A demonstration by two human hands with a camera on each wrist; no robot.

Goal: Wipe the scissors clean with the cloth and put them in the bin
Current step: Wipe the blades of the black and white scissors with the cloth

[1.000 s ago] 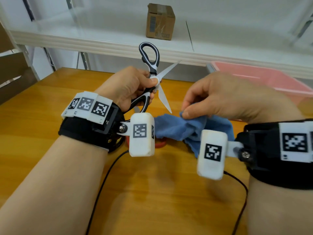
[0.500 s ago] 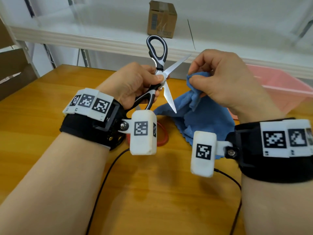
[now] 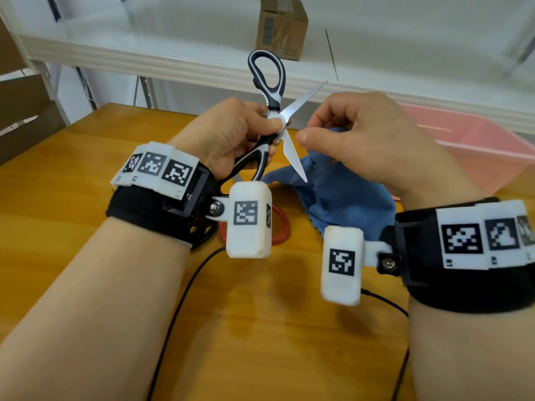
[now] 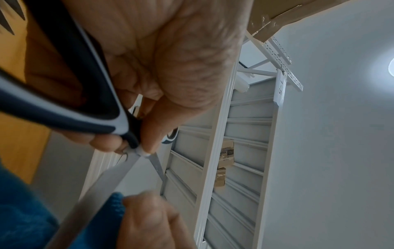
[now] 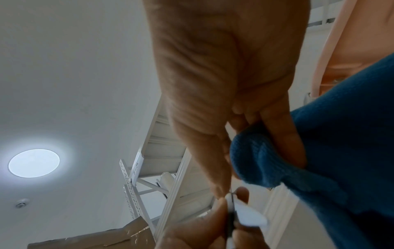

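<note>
Cloth (image 3: 344, 195) now closer beside scissors (image 3: 285, 134).

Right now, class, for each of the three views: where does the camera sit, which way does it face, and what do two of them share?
Head: worn on the head, facing forward and down; both forearms, the left hand gripping open scissors, the right hand holding the cloth, the pink bin.
Left wrist: under the left hand, facing up along the scissors to white shelving.
Right wrist: under the right hand, facing up past the cloth to the ceiling.
Shared: all three show the cloth.
</note>
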